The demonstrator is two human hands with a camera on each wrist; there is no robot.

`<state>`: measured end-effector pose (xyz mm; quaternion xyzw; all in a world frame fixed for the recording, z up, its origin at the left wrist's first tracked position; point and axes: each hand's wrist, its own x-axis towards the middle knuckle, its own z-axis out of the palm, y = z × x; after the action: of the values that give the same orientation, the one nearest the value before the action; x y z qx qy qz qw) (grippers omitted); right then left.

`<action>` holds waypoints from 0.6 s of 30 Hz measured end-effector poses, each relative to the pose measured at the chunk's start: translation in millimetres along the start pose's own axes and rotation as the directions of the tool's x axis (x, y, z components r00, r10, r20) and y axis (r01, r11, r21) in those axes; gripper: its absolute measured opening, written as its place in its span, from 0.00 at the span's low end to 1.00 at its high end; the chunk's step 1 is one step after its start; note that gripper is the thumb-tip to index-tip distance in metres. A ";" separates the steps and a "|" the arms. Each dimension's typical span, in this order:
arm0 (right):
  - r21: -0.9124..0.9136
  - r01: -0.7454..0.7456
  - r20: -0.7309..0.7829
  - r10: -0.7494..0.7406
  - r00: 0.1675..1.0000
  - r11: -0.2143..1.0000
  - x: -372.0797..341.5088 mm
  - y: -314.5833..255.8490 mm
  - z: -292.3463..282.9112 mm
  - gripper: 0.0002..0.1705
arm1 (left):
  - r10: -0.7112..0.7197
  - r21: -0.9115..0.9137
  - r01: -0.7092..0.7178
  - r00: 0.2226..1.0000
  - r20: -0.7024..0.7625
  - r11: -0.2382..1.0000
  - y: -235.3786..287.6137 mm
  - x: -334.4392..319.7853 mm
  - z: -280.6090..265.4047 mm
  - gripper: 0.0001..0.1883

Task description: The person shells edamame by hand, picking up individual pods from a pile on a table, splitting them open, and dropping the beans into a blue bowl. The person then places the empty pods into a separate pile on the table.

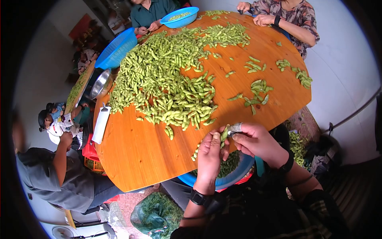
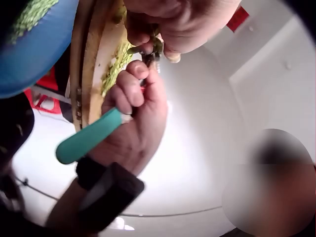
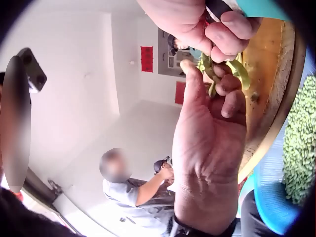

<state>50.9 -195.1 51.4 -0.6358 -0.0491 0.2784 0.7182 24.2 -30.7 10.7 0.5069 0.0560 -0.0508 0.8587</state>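
Green bean pod (image 1: 224,134), plump and slightly fuzzy, is pinched at the fingertips of the left hand (image 1: 211,150), just above the near edge of a round-edged, orange-brown wooden table (image 1: 135,159). Close against it, the right hand (image 1: 256,142) curls round a tool with a smooth teal handle (image 2: 89,136); its working end is too hidden to identify. Beneath both hands sits a round blue plastic basin (image 1: 234,178) holding more pods. Farther out, a broad heap of green pods (image 1: 167,75) covers the table's middle, with small loose clusters (image 1: 258,91) to its right. To the heap's left lie a white clipboard (image 1: 101,125) and a shiny metal bowl (image 1: 102,83), with a deep blue plastic basket (image 1: 116,48) beyond. Across the table, a person in a dark green shirt (image 1: 148,16) sits near a shallow light-blue bowl (image 1: 185,21), and another in a patterned shirt (image 1: 299,24) sits to the right.
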 end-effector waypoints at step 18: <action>-0.209 0.267 -0.144 -0.300 0.943 0.941 -9.1 18.2 24.2 0.13 | 0.387 0.680 -0.295 0.922 0.018 0.671 -1.9 -4.0 -5.4 0.10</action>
<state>26.9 -177.1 41.4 -0.7084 -0.1035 0.1092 0.6896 19.7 -26.8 7.0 0.7851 -0.0073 0.1264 0.6063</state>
